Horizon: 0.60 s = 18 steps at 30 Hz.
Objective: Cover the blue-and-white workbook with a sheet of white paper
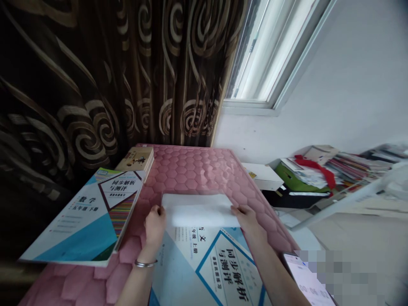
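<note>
Blue-and-white workbook (219, 267), left hand (156, 223) (bracelet (145, 264) at wrist) and right hand (247, 217) stretched forward, each grip pinching a white sheet (197, 210).

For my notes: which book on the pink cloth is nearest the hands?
The book partly under the white sheet, between left hand and right hand; other books lie farther left.

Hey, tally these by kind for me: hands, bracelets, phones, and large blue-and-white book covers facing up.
Hands: 2 (left hand, right hand)
Silver bracelet: 1
Phone: 1
Book covers: 2 (left cover, middle cover)
Total: 6
</note>
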Each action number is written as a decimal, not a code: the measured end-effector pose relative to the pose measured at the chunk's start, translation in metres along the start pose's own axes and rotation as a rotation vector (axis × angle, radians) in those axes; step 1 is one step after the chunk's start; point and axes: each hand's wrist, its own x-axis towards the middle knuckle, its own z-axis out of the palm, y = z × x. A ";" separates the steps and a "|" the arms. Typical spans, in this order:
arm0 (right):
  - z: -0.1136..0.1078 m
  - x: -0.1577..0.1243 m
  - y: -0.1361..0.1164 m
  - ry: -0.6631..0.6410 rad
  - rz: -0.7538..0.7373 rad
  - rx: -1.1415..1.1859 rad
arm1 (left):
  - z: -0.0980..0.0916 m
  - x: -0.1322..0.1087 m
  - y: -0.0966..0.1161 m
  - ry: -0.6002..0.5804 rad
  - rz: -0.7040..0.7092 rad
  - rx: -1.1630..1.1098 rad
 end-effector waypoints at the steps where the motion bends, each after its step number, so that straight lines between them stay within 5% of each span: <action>1: 0.000 0.000 -0.002 -0.024 0.005 -0.056 | 0.000 -0.001 0.001 0.003 -0.007 0.018; 10: 0.003 -0.008 -0.020 -0.068 -0.067 -0.312 | 0.008 -0.005 0.004 0.033 -0.046 0.088; 18: -0.005 -0.001 -0.009 -0.095 0.036 0.038 | -0.010 -0.010 0.011 -0.044 -0.103 -0.039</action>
